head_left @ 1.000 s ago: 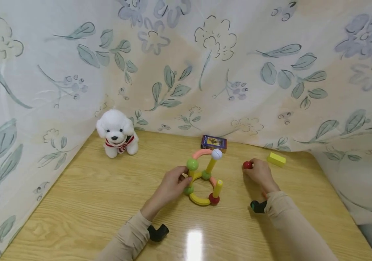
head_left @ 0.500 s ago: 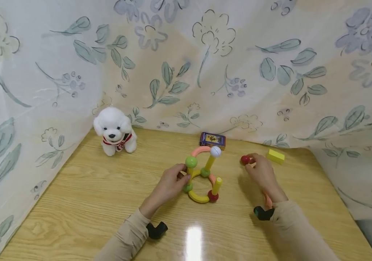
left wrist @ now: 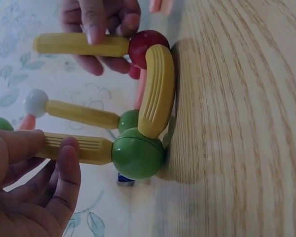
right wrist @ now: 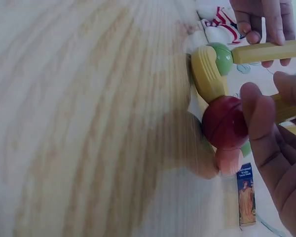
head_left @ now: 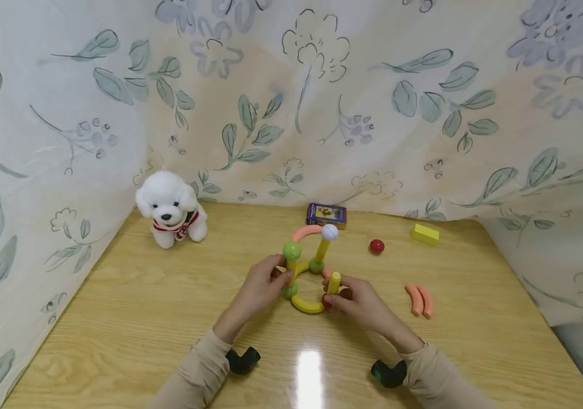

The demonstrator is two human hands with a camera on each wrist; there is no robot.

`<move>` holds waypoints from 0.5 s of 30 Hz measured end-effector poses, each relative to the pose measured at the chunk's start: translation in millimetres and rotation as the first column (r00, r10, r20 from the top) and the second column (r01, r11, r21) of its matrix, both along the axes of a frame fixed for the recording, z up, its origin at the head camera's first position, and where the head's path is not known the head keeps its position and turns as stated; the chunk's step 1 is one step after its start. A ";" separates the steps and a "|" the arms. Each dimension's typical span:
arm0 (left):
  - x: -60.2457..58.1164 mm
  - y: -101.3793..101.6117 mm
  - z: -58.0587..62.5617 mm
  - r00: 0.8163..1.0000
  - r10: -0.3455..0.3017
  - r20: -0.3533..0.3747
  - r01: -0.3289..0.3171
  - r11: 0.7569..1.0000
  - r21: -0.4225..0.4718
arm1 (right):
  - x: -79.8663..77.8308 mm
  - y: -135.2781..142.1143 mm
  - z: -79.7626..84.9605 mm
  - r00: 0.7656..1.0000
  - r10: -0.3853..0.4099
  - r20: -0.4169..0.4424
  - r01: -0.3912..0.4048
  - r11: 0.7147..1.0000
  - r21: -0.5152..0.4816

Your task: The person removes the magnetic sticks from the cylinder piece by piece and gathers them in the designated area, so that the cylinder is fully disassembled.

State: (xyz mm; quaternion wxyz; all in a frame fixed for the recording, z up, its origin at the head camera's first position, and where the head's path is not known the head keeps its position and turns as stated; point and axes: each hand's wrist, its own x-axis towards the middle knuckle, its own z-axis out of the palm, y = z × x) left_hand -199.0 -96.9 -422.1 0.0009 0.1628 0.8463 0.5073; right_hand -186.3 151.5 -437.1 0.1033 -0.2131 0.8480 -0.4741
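A magnetic stick-and-ball toy frame stands on the table, its base a ring of curved yellow (head_left: 305, 306) and pink pieces joined by balls. My left hand (head_left: 260, 286) pinches the upright yellow rod (left wrist: 84, 148) between a lower green ball (left wrist: 138, 154) and an upper green ball (head_left: 292, 250). With thumb and fingers, my right hand (head_left: 368, 305) grips another upright yellow rod (left wrist: 79, 44), which rises from a dark red ball (right wrist: 226, 122) and has a bare top. Farther back, a third upright carries a white ball (head_left: 329, 232), and a pink arc (head_left: 306, 232) spans from it to the upper green ball.
A loose red ball (head_left: 376, 246), a yellow block (head_left: 426, 234) and two curved pink pieces (head_left: 420, 300) lie to the right. Behind the frame is a small card box (head_left: 327, 215). A white plush dog (head_left: 171, 209) stands back left, before a floral curtain (head_left: 291, 113).
My right hand has let go of the loose red ball and moved left and nearer, onto the upright rod at the frame's red ball. The left hand keeps its hold.
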 end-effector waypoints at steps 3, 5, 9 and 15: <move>0.0 0.5 -2.5 1.000 0.003 -0.010 -0.003 1.000 -0.009 | 0.7 -2.3 -2.4 1.000 -0.009 0.014 0.009 1.000 -0.020; 0.0 0.6 -2.9 1.000 0.004 -0.018 -0.004 1.000 -0.010 | 1.1 -2.6 -2.5 1.000 -0.007 0.017 0.008 0.999 -0.032; 0.0 0.6 -2.1 1.000 0.005 -0.029 -0.005 1.000 -0.009 | 1.6 -3.1 -1.4 0.999 0.003 0.032 -0.001 0.998 -0.057; 0.5 -0.9 -2.0 0.999 0.010 -0.033 -0.010 1.000 -0.010 | 1.7 -5.5 2.2 0.998 0.007 0.061 -0.003 0.998 -0.069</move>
